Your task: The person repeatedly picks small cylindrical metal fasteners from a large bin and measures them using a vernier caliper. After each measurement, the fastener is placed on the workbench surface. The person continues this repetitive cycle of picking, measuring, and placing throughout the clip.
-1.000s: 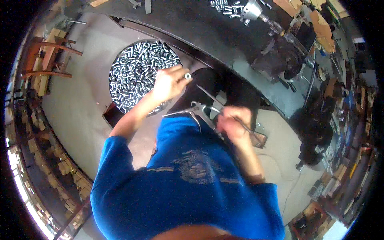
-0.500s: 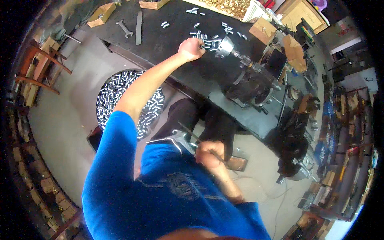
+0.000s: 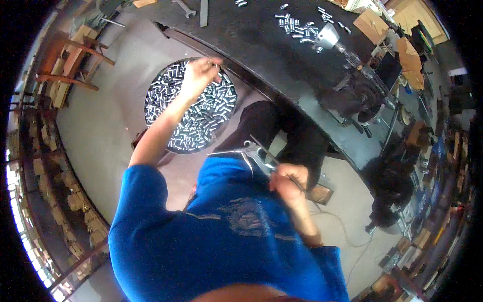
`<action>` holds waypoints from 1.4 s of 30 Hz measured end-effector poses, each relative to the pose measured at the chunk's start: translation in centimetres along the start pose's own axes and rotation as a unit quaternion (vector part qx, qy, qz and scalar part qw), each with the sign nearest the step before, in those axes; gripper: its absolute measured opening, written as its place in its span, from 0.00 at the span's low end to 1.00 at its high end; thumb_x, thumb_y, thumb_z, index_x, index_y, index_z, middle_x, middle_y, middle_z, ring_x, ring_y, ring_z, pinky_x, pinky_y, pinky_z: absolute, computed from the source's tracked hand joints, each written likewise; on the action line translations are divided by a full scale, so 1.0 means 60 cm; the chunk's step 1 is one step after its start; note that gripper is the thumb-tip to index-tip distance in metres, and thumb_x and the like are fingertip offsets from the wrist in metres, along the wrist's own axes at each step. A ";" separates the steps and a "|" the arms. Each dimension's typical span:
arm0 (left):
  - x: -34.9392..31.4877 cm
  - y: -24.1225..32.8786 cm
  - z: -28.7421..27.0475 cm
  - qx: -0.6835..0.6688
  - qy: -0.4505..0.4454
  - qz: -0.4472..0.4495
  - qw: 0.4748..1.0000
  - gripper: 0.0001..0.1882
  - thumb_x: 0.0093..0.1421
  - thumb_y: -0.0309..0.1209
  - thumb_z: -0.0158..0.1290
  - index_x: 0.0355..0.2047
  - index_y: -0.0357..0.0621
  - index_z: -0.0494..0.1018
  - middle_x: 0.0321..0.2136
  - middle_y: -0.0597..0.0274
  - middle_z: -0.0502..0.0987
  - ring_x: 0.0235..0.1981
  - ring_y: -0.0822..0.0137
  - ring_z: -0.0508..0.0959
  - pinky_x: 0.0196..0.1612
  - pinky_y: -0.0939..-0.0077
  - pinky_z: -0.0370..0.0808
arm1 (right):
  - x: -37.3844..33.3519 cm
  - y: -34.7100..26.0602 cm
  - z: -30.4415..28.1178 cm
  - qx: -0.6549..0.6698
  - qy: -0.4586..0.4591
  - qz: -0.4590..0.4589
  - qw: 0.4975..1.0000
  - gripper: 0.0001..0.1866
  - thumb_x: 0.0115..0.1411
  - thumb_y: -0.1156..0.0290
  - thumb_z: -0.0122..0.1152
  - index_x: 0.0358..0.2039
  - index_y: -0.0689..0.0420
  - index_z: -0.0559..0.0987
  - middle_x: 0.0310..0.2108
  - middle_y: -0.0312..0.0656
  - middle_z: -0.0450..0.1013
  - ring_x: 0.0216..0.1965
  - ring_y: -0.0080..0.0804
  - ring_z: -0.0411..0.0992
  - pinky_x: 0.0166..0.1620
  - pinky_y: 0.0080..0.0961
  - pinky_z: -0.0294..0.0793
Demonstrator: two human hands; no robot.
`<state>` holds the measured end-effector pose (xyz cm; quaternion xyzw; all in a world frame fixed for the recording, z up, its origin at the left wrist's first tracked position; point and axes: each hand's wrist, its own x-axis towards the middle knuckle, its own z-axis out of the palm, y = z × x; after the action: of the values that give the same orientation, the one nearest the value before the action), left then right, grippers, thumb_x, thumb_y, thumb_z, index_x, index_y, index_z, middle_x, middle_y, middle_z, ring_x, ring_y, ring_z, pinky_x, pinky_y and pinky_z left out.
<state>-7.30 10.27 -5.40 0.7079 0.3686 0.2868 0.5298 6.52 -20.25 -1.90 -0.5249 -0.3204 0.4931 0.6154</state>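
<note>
My left hand (image 3: 200,76) is over a round bin (image 3: 147,95) beside the bench. Its fingers are slightly blurred but look apart, and I make out nothing between them. Beneath it, many short shiny metal cylinders (image 3: 193,128) fill the bin. Close to my lap, my right hand (image 3: 292,182) is closed round a silver air blow gun (image 3: 257,157), whose thin nozzle points left. A thin dark rod (image 3: 262,147) also runs through that hand. On the bench, a conical metal chuck (image 3: 328,36) stands beside a loose group of similar cylinders (image 3: 297,27).
The dark bench (image 3: 251,45) runs diagonally, with a wrench (image 3: 185,9) and a flat metal bar (image 3: 204,12) at its far edge. A machine (image 3: 347,100) is mounted on the right side. A wooden stool (image 3: 75,65) stands at left; a cable (image 3: 334,216) lies on the floor.
My left hand has moved from the chuck on the bench back to above the bin, and its fingers have spread. My right hand still grips the blow gun. The whole view has shifted.
</note>
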 end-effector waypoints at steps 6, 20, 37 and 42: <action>-0.047 -0.228 -0.008 0.244 -0.042 -0.033 0.968 0.16 0.45 0.25 0.48 0.37 0.44 0.75 0.22 0.50 0.77 0.28 0.55 0.78 0.34 0.66 0.74 | 0.015 0.008 -0.003 -0.060 -0.029 -0.016 0.998 0.15 0.40 0.84 0.49 0.10 0.56 0.54 0.10 0.30 0.53 0.15 0.15 0.53 0.18 0.17 0.50; 0.016 -0.201 0.080 0.591 -0.128 -0.033 0.796 0.13 0.48 0.26 0.48 0.36 0.39 0.68 0.33 0.48 0.75 0.34 0.53 0.78 0.34 0.61 0.75 | 0.000 0.019 -0.006 -0.048 -0.015 0.017 0.999 0.12 0.39 0.82 0.50 0.10 0.58 0.57 0.12 0.31 0.55 0.17 0.15 0.54 0.20 0.17 0.51; -0.151 -0.015 0.060 -0.396 -0.179 -0.229 0.871 0.14 0.56 0.25 0.50 0.43 0.35 0.68 0.29 0.52 0.75 0.27 0.62 0.78 0.34 0.71 0.76 | 0.038 0.025 -0.017 -0.151 -0.058 -0.002 0.987 0.10 0.41 0.80 0.54 0.11 0.57 0.64 0.13 0.29 0.62 0.18 0.14 0.60 0.20 0.15 0.58; -0.206 0.027 0.109 -0.549 -0.178 -0.256 0.775 0.15 0.60 0.34 0.46 0.40 0.33 0.68 0.21 0.55 0.72 0.19 0.61 0.73 0.25 0.70 0.71 | 0.058 -0.002 0.003 -0.171 -0.059 -0.080 0.980 0.14 0.41 0.77 0.54 0.12 0.57 0.57 0.12 0.32 0.49 0.17 0.15 0.48 0.19 0.21 0.46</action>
<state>-8.72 -3.71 -5.83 0.2144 0.2151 0.1627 0.9388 7.45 -16.92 -2.18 -0.5648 -0.4764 0.4106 0.5343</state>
